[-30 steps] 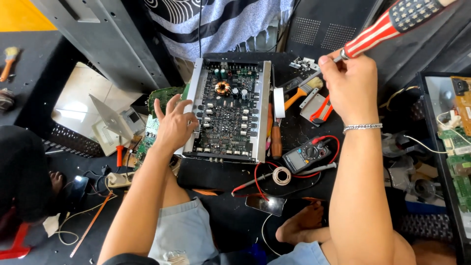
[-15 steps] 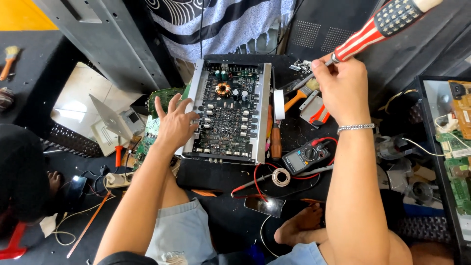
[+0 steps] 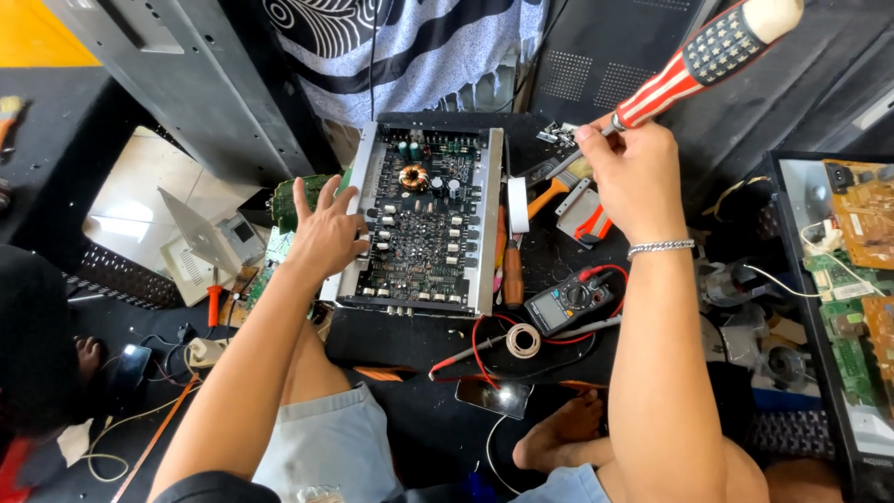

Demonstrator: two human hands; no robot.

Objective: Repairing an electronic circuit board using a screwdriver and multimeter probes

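An open metal chassis holding a dark circuit board (image 3: pixel 424 228) lies on the black surface in front of me. My left hand (image 3: pixel 326 233) rests flat on its left edge, fingers spread over the board's components. My right hand (image 3: pixel 633 177) is raised to the right of the chassis and grips a large screwdriver (image 3: pixel 698 61) with a red, white and blue handle that points up to the right. A silver bracelet sits on that wrist. The screwdriver's tip is hidden behind my fingers.
A digital multimeter (image 3: pixel 570 300) with red leads and a solder coil (image 3: pixel 523 341) lie below my right arm. Orange-handled tools (image 3: pixel 549 196) sit beside the chassis. Green and brown circuit boards (image 3: pixel 861 270) fill a tray at right. A person in a striped shirt (image 3: pixel 400 47) stands behind.
My right hand has lifted slightly up and left with the screwdriver. My left hand stays on the chassis edge.
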